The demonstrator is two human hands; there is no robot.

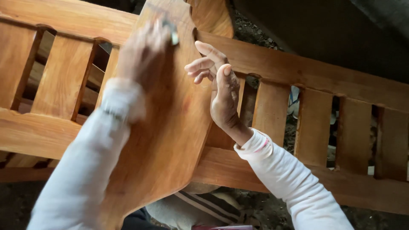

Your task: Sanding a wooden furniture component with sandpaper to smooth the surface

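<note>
Left hand (142, 53), blurred, presses down on the shaped wooden board (166, 127) near its top end, at about eleven o'clock from the middle of the view. Its fingers are curled over a small grey piece (174, 34) that shows at the fingertips; what that piece is I cannot tell. The board runs slantwise from six o'clock up to twelve, lying across the slatted wooden frame (315, 76). Right hand (221, 91) sits just at the board's right edge, at roughly one o'clock from centre, open and holding nothing, fingers loosely bent toward the wood, thumb raised. Both arms wear pale long sleeves (294, 179). Striped cloth (204, 206) shows below the board at six o'clock.
</note>
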